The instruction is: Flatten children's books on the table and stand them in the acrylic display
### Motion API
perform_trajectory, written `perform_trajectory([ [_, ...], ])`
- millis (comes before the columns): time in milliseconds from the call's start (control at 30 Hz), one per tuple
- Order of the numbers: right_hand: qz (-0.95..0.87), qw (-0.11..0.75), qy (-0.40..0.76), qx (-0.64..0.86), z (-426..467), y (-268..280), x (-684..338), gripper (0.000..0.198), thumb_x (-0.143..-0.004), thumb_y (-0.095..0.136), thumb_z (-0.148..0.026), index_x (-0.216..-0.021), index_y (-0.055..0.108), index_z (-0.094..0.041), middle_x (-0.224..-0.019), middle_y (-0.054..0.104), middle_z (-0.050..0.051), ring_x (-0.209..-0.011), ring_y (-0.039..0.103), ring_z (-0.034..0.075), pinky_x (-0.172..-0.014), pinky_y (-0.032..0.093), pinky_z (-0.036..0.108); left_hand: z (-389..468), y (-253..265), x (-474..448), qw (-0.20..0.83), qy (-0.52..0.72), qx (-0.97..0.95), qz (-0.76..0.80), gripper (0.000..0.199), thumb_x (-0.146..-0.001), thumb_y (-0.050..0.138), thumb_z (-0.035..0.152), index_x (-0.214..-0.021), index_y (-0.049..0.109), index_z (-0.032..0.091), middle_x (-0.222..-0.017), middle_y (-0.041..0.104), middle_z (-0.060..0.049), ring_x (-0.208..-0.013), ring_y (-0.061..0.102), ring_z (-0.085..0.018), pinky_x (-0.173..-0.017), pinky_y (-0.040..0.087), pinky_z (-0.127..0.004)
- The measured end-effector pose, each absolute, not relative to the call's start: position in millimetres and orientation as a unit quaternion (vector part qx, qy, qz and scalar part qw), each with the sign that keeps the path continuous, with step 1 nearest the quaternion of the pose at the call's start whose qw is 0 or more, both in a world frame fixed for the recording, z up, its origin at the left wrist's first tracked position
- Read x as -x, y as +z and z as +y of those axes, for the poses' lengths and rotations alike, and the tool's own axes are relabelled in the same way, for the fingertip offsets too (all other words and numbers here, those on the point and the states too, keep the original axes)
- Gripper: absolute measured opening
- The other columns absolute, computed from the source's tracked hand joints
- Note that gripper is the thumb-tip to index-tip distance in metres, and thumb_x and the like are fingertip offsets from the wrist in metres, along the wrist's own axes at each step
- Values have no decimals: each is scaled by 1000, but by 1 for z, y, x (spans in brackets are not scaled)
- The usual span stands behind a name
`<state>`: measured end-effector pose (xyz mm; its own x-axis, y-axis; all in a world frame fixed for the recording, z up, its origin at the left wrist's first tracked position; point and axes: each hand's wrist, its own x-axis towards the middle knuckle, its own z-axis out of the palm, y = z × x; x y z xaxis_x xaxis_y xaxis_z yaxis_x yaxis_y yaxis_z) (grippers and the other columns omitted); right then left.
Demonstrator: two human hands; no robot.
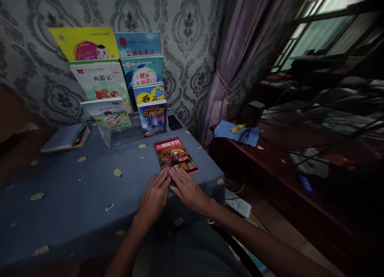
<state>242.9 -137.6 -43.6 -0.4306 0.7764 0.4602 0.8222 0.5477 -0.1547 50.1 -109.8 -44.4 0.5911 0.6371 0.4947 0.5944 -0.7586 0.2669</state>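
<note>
A thin magazine (175, 153) with a red title band and a carved mask on its cover lies flat on the blue tablecloth, near the table's front right corner. My left hand (155, 193) rests at its lower left edge, fingers stretched forward. Close beside it, my right hand (187, 188) lies with fingers extended over the magazine's lower edge. The fingertips of both hands nearly meet there, around a small pinkish patch that I cannot make out. Neither hand is gripping the magazine visibly.
Children's books (102, 83) stand in tiers on clear stands along the wall, with a blue book (152, 117) in front. Stacked books (66, 137) lie at left. A dark phone (174, 122) lies behind the magazine. At right, a dark red desk (270, 165) holds a blue cloth (223, 133) and cables.
</note>
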Motion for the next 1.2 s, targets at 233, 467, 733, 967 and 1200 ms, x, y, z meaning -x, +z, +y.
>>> perform_trajectory([
  [233,-801,258,-48,539,-154,-48,-298,54,-102,42,-21,-155,39,-18,-152,51,15,-146,41,26,-116,43,53,-110,-40,-51,54,317,-883,341,38,-100,45,16,-132,62,23,-141,62,-11,-135,56,-24,-110,52,-52],
  [467,-792,268,-59,546,-152,-35,-310,38,-103,39,-23,-132,63,-19,-134,67,13,-128,60,25,-112,44,52,-106,-24,-57,74,326,-874,351,29,-102,45,25,-120,68,24,-126,69,-9,-120,64,-23,-100,56,-46],
  [733,-811,218,-1,543,-77,-2,-311,32,-102,42,-25,-110,72,-19,-102,75,11,-99,67,25,-92,51,41,-33,-1,-77,55,214,-876,428,20,-100,49,29,-109,64,20,-114,65,-9,-106,61,-24,-94,51,-42],
  [967,-795,227,27,563,2,-9,-310,34,-100,45,-21,-125,66,-12,-136,64,17,-125,59,27,-105,47,44,19,-17,-85,19,203,-859,469,20,-99,51,29,-115,53,18,-128,61,-14,-121,58,-27,-102,48,-46],
  [1200,-772,230,39,592,23,-17,-317,37,-101,43,-21,-129,65,-11,-138,64,14,-126,58,27,-106,46,42,22,-27,-86,-8,228,-851,473,26,-99,49,30,-121,52,16,-138,57,-18,-129,54,-30,-106,45,-51],
])
